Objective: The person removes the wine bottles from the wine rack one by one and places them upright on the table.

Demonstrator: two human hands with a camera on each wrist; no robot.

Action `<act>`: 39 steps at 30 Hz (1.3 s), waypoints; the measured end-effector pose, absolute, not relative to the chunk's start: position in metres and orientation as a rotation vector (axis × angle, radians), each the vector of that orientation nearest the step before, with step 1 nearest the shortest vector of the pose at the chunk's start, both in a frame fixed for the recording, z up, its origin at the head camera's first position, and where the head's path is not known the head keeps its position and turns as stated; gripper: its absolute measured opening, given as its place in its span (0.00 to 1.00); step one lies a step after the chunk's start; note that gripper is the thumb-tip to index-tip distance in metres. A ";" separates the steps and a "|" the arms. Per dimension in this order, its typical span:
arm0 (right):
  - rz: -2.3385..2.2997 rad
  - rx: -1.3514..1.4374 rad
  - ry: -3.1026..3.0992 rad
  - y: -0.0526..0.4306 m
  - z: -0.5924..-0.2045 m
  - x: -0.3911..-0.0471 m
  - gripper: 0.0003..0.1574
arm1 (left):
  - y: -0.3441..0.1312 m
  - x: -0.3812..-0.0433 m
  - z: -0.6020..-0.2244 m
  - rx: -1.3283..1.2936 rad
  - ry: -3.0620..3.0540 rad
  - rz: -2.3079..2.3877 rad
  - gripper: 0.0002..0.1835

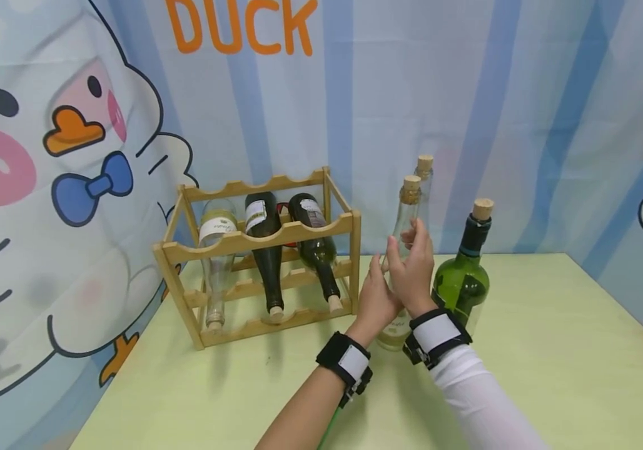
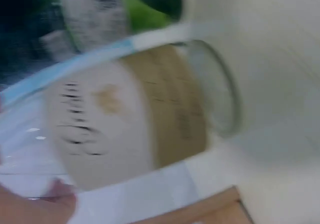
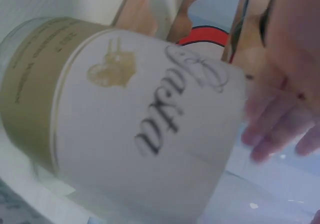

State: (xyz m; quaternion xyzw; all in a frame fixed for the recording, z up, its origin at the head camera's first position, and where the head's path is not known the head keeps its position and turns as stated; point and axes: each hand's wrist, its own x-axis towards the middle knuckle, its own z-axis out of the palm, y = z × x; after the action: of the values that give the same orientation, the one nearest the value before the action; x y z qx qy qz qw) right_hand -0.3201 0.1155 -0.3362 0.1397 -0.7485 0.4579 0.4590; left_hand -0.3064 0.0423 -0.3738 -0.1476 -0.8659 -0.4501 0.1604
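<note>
A clear glass wine bottle with a cork in its neck stands between my two hands. My left hand holds its near left side around the shoulder, and fingers show through the glass in the right wrist view. Higher up, my right hand holds the right side near the neck, thumb and fingers pointing upward. The bottle's white and gold label reads "Gasta" and fills much of the right wrist view. Its base shows blurred in the left wrist view. Both palms hide most of the bottle's body in the head view.
A wooden wine rack on the left holds a clear bottle and two dark bottles, necks toward me. Beside my right wrist stands a green corked bottle. Another clear corked bottle is behind, near the curtain.
</note>
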 end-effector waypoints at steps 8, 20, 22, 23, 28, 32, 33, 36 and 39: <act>1.048 0.327 -1.804 0.112 -0.338 -0.322 0.29 | 0.014 -0.255 -0.328 -0.552 -2.490 -1.232 0.47; 1.054 0.325 -1.787 0.113 -0.340 -0.326 0.29 | -0.138 -0.262 -0.260 -0.345 -1.936 -0.832 0.25; 1.061 0.321 -1.789 0.113 -0.341 -0.326 0.29 | -0.166 -0.269 -0.264 -0.250 -1.941 -0.743 0.21; 1.063 0.319 -1.790 0.113 -0.341 -0.326 0.29 | -0.179 -0.272 -0.267 -0.222 -1.932 -0.704 0.18; 1.066 0.312 -1.780 0.113 -0.345 -0.325 0.29 | -0.224 -0.282 -0.282 -0.108 -2.021 -0.499 0.12; 1.061 0.315 -1.773 0.113 -0.347 -0.324 0.29 | -0.242 -0.286 -0.299 -0.125 -2.095 -0.344 0.10; 1.061 0.317 -1.771 0.113 -0.347 -0.323 0.29 | -0.245 -0.287 -0.302 -0.147 -2.083 -0.324 0.10; 1.063 0.325 -1.770 0.113 -0.346 -0.323 0.30 | -0.250 -0.294 -0.309 -0.209 -2.014 -0.290 0.12; 1.058 0.331 -1.771 0.114 -0.344 -0.324 0.30 | -0.251 -0.300 -0.311 -0.234 -1.958 -0.282 0.13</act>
State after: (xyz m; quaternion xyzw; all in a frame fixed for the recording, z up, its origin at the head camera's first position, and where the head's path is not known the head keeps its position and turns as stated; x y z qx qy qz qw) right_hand -0.3240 0.1143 -0.3445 0.1370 -0.7330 0.4379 0.5022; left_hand -0.3004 -0.2506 -0.3113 -0.0988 -0.8250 -0.1190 0.5436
